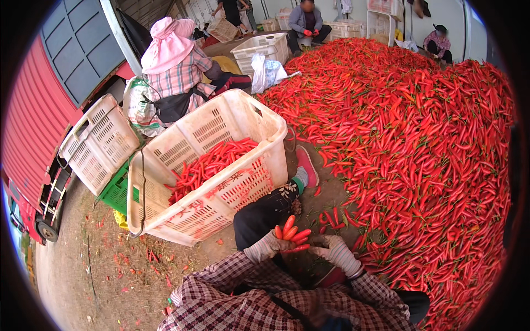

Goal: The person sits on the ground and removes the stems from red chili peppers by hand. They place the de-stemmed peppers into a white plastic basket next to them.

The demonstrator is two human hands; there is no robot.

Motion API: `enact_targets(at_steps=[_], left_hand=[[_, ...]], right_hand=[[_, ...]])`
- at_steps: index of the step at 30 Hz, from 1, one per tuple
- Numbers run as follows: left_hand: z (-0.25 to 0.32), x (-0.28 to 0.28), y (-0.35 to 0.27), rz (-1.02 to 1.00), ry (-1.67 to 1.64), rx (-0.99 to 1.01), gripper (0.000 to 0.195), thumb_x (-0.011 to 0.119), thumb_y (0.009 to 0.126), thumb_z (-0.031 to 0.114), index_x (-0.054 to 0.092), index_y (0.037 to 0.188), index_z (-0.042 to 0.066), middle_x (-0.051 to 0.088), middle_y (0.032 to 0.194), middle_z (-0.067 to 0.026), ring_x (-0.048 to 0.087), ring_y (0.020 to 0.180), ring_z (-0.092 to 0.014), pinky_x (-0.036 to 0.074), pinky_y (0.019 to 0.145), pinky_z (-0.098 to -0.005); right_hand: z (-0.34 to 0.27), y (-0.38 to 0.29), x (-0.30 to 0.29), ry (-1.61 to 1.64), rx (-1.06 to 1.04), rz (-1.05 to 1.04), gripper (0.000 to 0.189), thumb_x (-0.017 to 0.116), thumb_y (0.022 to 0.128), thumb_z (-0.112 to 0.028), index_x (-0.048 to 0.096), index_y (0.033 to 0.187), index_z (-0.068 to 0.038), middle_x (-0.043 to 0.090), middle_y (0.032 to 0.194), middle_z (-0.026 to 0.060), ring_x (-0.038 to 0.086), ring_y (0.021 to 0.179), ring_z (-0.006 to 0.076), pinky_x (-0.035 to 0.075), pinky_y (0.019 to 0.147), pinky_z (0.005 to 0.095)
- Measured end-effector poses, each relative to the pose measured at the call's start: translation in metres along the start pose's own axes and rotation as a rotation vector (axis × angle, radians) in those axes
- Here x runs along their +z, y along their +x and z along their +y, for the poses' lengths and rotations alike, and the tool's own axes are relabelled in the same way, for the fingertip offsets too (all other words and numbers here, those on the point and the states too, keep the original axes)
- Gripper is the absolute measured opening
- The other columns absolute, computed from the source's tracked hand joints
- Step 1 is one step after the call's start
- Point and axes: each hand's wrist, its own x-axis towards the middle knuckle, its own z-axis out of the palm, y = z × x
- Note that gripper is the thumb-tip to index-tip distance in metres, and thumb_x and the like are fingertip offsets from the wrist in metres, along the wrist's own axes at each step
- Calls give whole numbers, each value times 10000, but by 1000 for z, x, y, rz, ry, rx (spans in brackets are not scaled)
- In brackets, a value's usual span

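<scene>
My left hand, in a striped knit glove, holds several red chili peppers that fan out from its fingers. My right hand wears a similar glove. Its fingertips are at the right end of the lowest chili pepper; whether they pinch it is unclear. Both hands are over my lap, close together. To the left of my bent knee stands a large white plastic crate, partly filled with chili peppers. A big pile of red chili peppers, many with green stems, spreads on my right.
A person in a pink sun hat sits beyond the crate. Another white crate rests on a green crate at left. A red truck stands farther left. More people and crates are at the back.
</scene>
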Motion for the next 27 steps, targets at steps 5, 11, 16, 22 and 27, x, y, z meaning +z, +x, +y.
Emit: enact_targets(at_steps=[5,11,16,22,27], left_hand=[[12,14,4,253,-205,-68,599,481,810,-63,294,1299,228,269,1382,32,308,1278,-291,283,1038,-487],[45,60,23,205,-560,-149,767,333,905,-128,243,1365,479,-107,1485,211,111,1392,-273,177,1086,-552],[62,86,34,-117,-81,-32,755,246,936,-97,214,1362,524,-41,1498,198,38,1405,-202,90,1099,-533],[61,87,44,309,-295,-113,1007,511,766,-174,99,1398,492,301,1450,62,375,1270,-191,227,1080,-545],[63,90,54,324,-279,-83,1010,503,754,-190,113,1402,479,334,1433,9,401,1249,-202,245,1078,-533]], right_hand=[[2,1,5,-350,-9,-27,308,657,792,-312,664,972,-63,663,913,128,643,844,243,488,769,328],[-3,-1,5,-77,31,-171,271,641,819,-229,650,990,-20,678,877,101,646,756,184,500,708,295],[-12,-3,0,310,132,-180,261,608,865,-191,633,1017,20,671,841,81,634,674,133,495,633,253],[-17,-12,-5,553,88,-75,246,569,867,-204,646,966,8,665,837,82,628,764,140,503,664,256],[-23,-12,-2,566,56,10,234,583,853,-189,647,956,11,660,837,77,622,758,129,504,680,252]])
